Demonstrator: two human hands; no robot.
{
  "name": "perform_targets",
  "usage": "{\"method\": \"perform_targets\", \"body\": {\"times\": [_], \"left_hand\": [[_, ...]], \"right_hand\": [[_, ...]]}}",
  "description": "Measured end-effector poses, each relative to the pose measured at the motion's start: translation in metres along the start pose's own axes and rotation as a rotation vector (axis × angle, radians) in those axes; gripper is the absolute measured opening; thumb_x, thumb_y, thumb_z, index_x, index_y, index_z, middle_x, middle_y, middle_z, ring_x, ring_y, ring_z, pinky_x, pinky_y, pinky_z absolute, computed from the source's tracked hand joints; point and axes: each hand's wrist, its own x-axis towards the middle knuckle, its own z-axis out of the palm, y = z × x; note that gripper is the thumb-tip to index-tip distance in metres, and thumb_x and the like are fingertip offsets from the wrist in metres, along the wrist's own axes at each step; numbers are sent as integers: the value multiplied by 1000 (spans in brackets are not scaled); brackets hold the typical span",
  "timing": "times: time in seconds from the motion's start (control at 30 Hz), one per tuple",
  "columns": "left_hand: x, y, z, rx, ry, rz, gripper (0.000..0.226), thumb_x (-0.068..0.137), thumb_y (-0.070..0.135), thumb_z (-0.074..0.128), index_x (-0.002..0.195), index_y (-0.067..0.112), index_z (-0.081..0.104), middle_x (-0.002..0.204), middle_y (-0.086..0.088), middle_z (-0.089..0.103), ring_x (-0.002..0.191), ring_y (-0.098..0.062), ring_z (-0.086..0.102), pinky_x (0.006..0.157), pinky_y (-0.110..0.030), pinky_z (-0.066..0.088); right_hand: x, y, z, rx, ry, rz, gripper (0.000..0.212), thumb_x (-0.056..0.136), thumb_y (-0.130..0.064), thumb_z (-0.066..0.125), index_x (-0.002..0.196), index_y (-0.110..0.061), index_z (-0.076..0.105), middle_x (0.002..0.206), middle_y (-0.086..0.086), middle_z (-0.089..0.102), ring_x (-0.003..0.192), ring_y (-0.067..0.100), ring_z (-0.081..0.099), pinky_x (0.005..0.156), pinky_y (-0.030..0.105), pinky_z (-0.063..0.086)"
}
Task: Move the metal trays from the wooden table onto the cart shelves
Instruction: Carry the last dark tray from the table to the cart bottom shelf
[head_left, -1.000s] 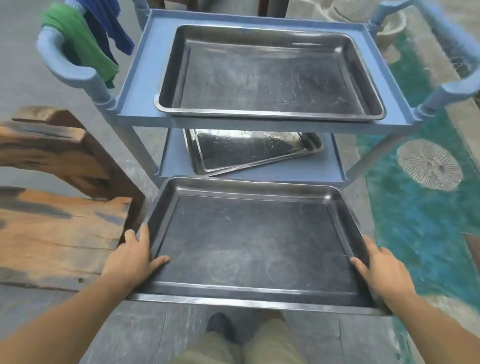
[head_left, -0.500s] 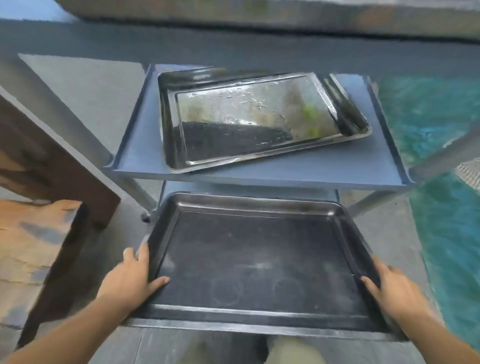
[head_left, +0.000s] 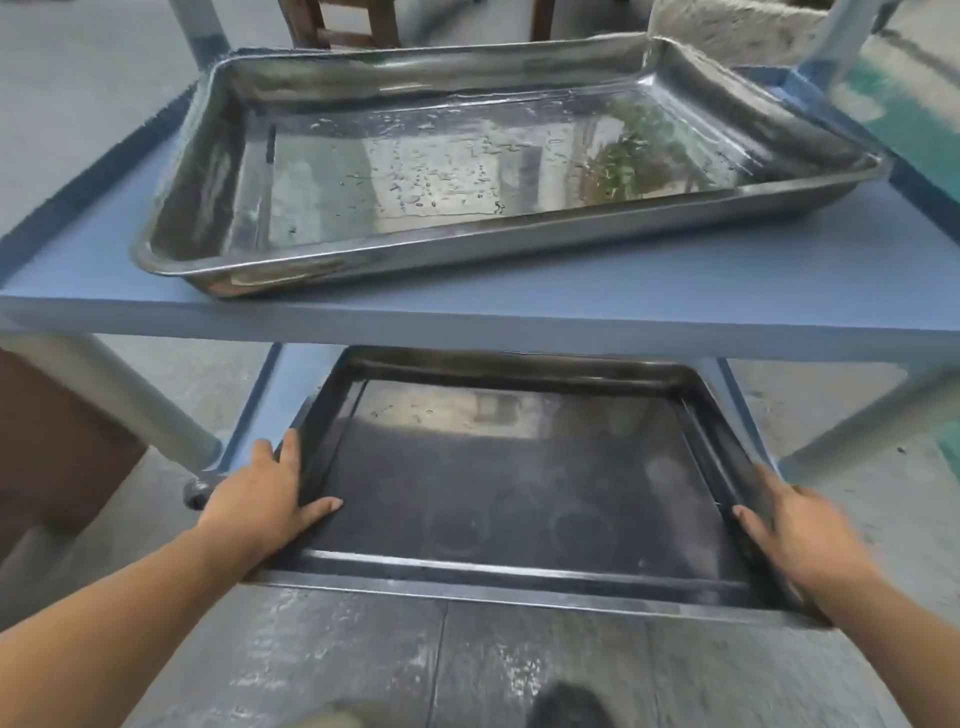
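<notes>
While both hands grip it, a dark metal tray (head_left: 524, 499) sits low at the near side of the blue cart, its far end tucked under the middle shelf (head_left: 467, 317) and over the bottom shelf (head_left: 262, 410). Whether it rests on that bottom shelf or hangs just above it cannot be told. Left hand (head_left: 260, 501): fingers lie along the outside of the left rim, thumb hooked over into the tray's inner slope. Right hand (head_left: 795, 525): closed on the right rim the same way, thumb inside, fingers wrapped out of sight beneath.

Held tray: rectangular, shallow, sloped walls, rolled lip. Floor nearly black and dull, with two faint ring marks near the middle and a pale reflection across the far part. Near lip catches a thin line of light.

Second tray (head_left: 467, 171) lies on the middle shelf, turned askew so its near-left corner comes close to the shelf's near edge. Brighter steel, wet-looking droplets scattered on its floor, which mirrors greenery toward the right.

Cart legs (head_left: 130, 400) are pale grey tubes; a small dark castor (head_left: 196, 493) shows just left of the left hand. Grey tiled floor (head_left: 363, 660) nearest, a shoe tip (head_left: 566, 706) at the bottom edge.
</notes>
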Motion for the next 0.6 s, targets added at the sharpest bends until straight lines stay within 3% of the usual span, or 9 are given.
{"method": "perform_targets", "body": {"times": [0.1, 0.27, 0.47, 0.6], "left_hand": [[22, 5, 20, -21, 26, 1, 104, 71, 78, 56, 145, 16, 17, 121, -17, 41, 95, -42, 63, 75, -48, 53], [51, 7, 36, -41, 64, -11, 104, 72, 74, 59, 146, 14, 16, 117, -19, 42, 92, -45, 62, 74, -49, 53], [74, 14, 43, -46, 76, -35, 108, 73, 72, 60, 150, 14, 13, 119, -21, 40, 89, -47, 61, 73, -50, 52], [89, 17, 47, -58, 81, -34, 108, 75, 68, 62, 152, 14, 10, 120, -22, 40, 88, -49, 61, 74, -51, 51]], "right_hand": [[24, -3, 14, -30, 47, 11, 62, 92, -45, 56, 146, -23, 34, 96, 19, 62, 81, 36, 65, 61, 36, 41], [51, -14, 29, -26, 94, 5, 65, 93, -47, 53, 149, -25, 28, 102, 23, 61, 87, 40, 64, 71, 44, 52], [70, -24, 37, -7, 116, 2, 64, 94, -43, 52, 149, -25, 25, 102, 23, 58, 76, 40, 63, 69, 46, 55], [80, -26, 53, 18, 117, 3, 69, 94, -40, 54, 151, -25, 20, 102, 24, 55, 77, 42, 62, 66, 44, 49]]}}
